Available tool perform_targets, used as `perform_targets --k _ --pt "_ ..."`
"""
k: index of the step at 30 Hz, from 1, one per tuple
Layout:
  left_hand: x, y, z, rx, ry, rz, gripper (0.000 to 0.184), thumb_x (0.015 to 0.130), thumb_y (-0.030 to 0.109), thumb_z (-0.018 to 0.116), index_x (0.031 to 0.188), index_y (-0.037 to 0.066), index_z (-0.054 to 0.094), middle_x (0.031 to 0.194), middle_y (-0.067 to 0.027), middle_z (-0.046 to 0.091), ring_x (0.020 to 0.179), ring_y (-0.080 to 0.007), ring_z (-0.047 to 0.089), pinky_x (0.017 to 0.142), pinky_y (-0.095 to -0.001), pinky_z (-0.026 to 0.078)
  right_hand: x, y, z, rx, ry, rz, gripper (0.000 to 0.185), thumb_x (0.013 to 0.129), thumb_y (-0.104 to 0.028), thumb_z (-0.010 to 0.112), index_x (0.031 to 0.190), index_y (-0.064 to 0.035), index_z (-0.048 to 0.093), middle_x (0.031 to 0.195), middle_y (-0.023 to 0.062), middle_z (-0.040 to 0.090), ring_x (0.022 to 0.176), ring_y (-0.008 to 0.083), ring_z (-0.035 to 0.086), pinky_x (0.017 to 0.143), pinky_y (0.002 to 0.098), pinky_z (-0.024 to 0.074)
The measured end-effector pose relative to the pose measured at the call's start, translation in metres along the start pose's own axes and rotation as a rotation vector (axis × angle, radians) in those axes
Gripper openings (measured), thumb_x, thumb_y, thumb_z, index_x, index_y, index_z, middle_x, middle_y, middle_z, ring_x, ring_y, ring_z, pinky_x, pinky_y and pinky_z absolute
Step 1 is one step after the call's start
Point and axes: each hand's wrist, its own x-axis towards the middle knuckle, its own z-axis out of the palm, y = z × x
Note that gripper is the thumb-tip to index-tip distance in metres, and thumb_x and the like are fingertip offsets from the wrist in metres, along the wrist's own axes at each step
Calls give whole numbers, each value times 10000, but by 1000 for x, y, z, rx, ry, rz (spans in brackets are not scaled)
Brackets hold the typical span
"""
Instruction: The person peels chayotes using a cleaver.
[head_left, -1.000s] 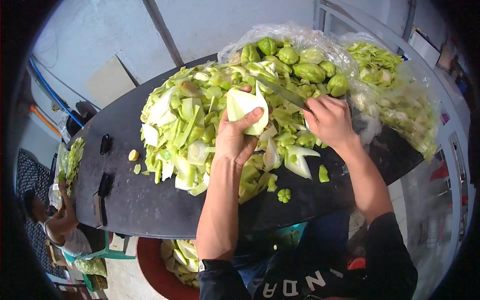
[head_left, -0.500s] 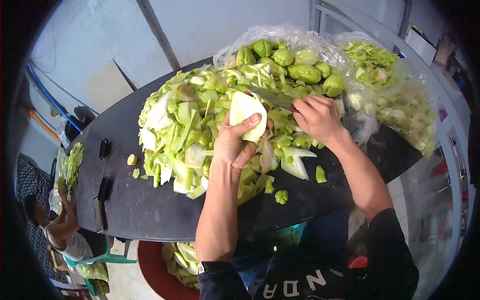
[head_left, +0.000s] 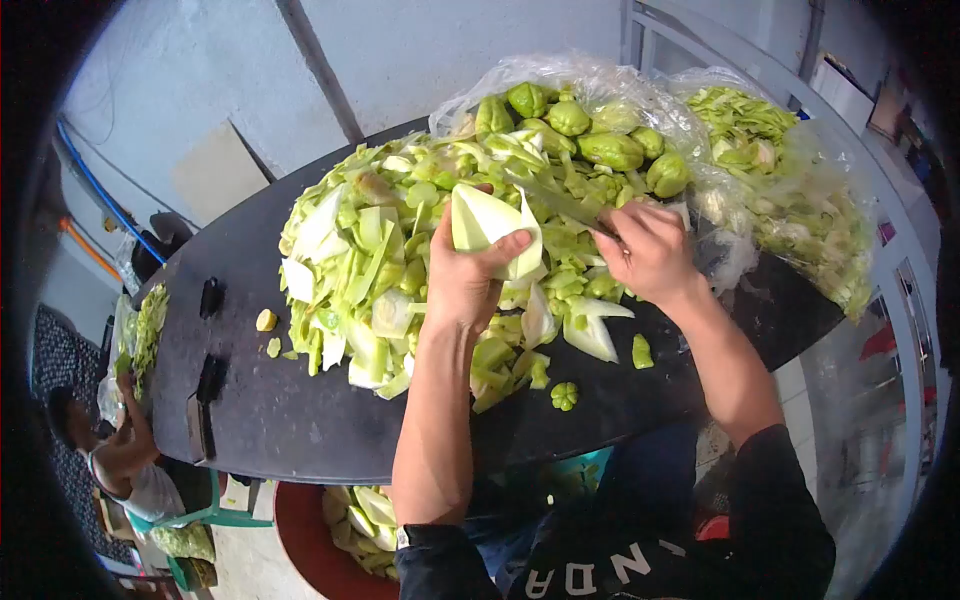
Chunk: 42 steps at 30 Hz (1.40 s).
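My left hand (head_left: 470, 270) is closed round a pale, peeled chayote (head_left: 483, 222), thumb across its near face. A thin slice stands away from the chayote's right side. In my right hand (head_left: 650, 250) is a knife (head_left: 565, 203), its blade pointing left toward the chayote; most of the handle is hidden by my fingers. Below and around both hands spreads a big heap of green peelings (head_left: 365, 250). Whole unpeeled chayotes (head_left: 612, 152) lie behind the heap in clear plastic.
Clear plastic bags of peelings (head_left: 800, 210) stand at the right of the dark table (head_left: 320, 425). Below its edge is a red tub (head_left: 300, 535) holding pale pieces. A seated person (head_left: 125, 450) handles a bag at far left. Dark objects (head_left: 205, 390) lie on the table's left.
The chayote has turned in my left hand, and a slice now stands off its right side. My right hand with the knife has shifted slightly right and down.
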Motion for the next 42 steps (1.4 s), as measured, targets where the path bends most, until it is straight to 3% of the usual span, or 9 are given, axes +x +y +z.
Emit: perform_targets --k 5,9,13,18,22,25,29,34,42 --pt "-3 0 -4 -177 -78 -100 648 732 -80 767 1302 35 481 1066 -115 624 948 -233 641 796 -373 569 0 -10 -3 68 70 -188 236 649 -88 729 840 -30 603 692 98 573 599 296 595 533 384 484" --pt "-4 0 -4 -144 -20 -183 708 719 -48 791 1345 48 474 1045 -105 633 925 -234 652 779 -379 590 4 -3 5 7 29 -73 173 654 -72 718 766 -40 590 665 95 558 591 298 586 511 388 465" --pt "-7 9 5 -138 -91 -122 729 688 -59 817 1328 40 481 1072 -97 623 950 -223 642 802 -371 580 2 1 9 98 139 46 147 779 -72 715 732 -26 583 628 86 564 549 290 572 483 374 436" --pt "-6 7 4 -2 -60 -73 775 663 -78 831 1339 33 468 1097 -92 619 994 -217 625 846 -366 552 10 -25 -6 315 236 41 90 856 -78 694 800 -16 660 610 98 596 449 195 545 434 318 400" --pt "-9 7 9 -2 -88 -62 777 660 -75 834 1337 28 466 1098 -94 617 996 -216 623 841 -367 554 7 -11 6 300 6 220 110 833 -87 724 778 -16 659 530 64 497 442 193 486 439 322 360" --pt "-9 8 11 -27 -97 -38 784 654 -74 839 1336 23 464 1088 -94 615 989 -215 623 839 -364 553 5 -8 -5 202 33 172 147 856 -99 705 764 -8 636 560 83 553 430 185 510 427 322 383" --pt "-12 15 13 56 -38 -84 799 644 -73 845 1339 21 461 1082 -93 613 985 -214 624 834 -363 555 12 -26 -16 361 175 164 140 844 -97 718 756 -15 646 547 80 544 429 169 509 426 317 379" --pt "-12 9 15 36 -85 -50 800 640 -73 847 1336 16 463 1063 -83 610 960 -204 622 825 -358 555 7 -12 -2 318 53 209 145 839 -107 722 749 -16 655 540 77 534 422 192 498 431 320 377" --pt "-10 3 11 17 -75 -39 790 647 -63 848 1333 12 464 1054 -84 612 942 -201 625 807 -347 557 9 -21 -7 388 117 162 137 838 -117 728 772 -14 669 562 84 557 437 161 508 435 307 385"
